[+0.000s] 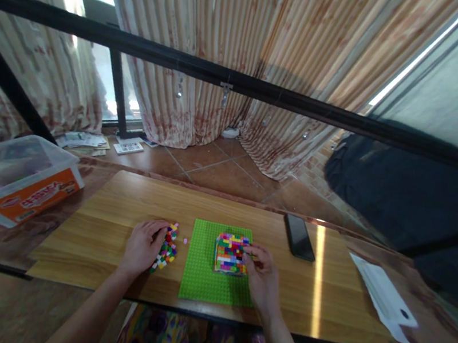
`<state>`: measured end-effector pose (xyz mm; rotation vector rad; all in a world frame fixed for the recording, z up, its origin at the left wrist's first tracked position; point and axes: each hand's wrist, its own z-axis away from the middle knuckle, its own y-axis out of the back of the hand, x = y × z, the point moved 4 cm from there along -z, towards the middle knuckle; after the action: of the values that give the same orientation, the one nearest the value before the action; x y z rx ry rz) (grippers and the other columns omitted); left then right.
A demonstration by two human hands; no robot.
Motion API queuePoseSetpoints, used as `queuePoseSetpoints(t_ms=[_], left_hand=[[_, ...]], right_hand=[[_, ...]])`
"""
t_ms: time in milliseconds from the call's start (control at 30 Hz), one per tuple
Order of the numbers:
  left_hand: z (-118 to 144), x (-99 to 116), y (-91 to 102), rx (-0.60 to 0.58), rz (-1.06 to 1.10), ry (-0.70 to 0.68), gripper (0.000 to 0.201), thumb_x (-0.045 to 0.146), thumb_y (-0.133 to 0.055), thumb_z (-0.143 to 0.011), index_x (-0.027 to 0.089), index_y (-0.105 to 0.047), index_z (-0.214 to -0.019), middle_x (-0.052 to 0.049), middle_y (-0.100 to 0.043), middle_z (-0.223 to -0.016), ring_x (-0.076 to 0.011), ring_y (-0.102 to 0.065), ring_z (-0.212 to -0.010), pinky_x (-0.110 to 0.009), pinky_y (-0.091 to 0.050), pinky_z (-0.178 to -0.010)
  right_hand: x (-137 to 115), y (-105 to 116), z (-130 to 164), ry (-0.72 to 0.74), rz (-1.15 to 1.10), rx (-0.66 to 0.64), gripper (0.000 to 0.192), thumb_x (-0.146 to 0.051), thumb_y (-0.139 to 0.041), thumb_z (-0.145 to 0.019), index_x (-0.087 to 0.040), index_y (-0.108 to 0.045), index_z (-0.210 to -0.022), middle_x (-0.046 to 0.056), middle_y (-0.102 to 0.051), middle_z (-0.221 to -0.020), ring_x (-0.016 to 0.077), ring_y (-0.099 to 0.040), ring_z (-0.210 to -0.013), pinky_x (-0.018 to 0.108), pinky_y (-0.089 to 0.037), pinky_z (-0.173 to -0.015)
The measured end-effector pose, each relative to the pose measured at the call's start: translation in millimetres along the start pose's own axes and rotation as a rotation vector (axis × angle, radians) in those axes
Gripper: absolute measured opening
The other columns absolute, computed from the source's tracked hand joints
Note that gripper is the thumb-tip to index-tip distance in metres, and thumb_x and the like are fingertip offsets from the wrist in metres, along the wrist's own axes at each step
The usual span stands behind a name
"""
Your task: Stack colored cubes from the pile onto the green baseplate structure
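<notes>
On a green studded baseplate (pixel 197 276) stands a block of many-coloured toy bricks (pixel 229 255), built up in rows. My right hand (pixel 262 275) is at the block's right side, thumb and forefinger pinched together at its edge. Whatever lies between those fingertips is too small to make out. To the left of the baseplate, my left hand (pixel 143 246) rests on the table with fingers curled in at a heap of small loose bricks (pixel 167 253). Its fingertips touch the heap, and what they hold is hidden. One pink brick (pixel 185 240) lies alone between heap and baseplate.
A black phone (pixel 299 238) lies on the wooden table (pixel 138 195) at the right. Beyond the table's left end sits a clear plastic box (pixel 14 178) with an orange label. White paper (pixel 383 294) lies past the right end. A black metal bar (pixel 259 88) crosses ahead.
</notes>
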<state>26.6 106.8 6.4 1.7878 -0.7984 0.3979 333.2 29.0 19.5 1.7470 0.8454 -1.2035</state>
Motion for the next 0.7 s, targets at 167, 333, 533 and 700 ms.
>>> queuePoseSetpoints(t_ms=[167, 333, 533, 700], left_hand=[[0, -1, -0.9, -0.013, 0.013, -0.007, 0.03, 0.035, -0.043, -0.091, 0.022, -0.069, -0.096, -0.005, -0.073, -0.103, -0.0229, -0.065, -0.098, -0.041, -0.048, -0.093], [0, 0, 1.1, 0.008, 0.014, -0.011, 0.028, 0.035, -0.044, -0.089, 0.022, -0.069, -0.094, -0.006, -0.074, -0.1, -0.0231, -0.065, -0.097, -0.041, -0.049, -0.092], [-1, 3, 2.8, 0.015, 0.016, 0.003, 0.029, 0.035, -0.044, -0.089, 0.022, -0.069, -0.093, -0.006, -0.074, -0.099, -0.0238, -0.065, -0.096, -0.042, -0.049, -0.092], [-1, 2, 2.1, 0.01, 0.014, 0.003, 0.03, 0.035, -0.043, -0.089, 0.022, -0.069, -0.092, -0.007, -0.074, -0.098, -0.0246, -0.065, -0.096, -0.043, -0.049, -0.092]], right_hand=[[7, -6, -3, -0.155, -0.221, 0.081, 0.022, -0.036, -0.072, -0.067, -0.019, -0.073, -0.081, 0.005, -0.071, -0.087, 0.0186, -0.065, -0.082, 0.036, -0.053, -0.078], [6, -13, -4, -0.281, -0.428, 0.087, 0.024, -0.032, -0.076, -0.058, -0.019, -0.071, -0.077, 0.002, -0.071, -0.074, 0.0161, -0.063, -0.067, 0.032, -0.053, -0.067], [7, -14, -3, -0.313, -0.511, 0.089, 0.022, -0.027, -0.076, -0.058, -0.019, -0.071, -0.078, 0.001, -0.071, -0.075, 0.0144, -0.064, -0.066, 0.029, -0.053, -0.066], [10, -15, -3, -0.299, -0.507, 0.088, 0.024, -0.027, -0.075, -0.059, -0.019, -0.07, -0.081, 0.0, -0.07, -0.075, 0.0132, -0.063, -0.067, 0.027, -0.052, -0.066]])
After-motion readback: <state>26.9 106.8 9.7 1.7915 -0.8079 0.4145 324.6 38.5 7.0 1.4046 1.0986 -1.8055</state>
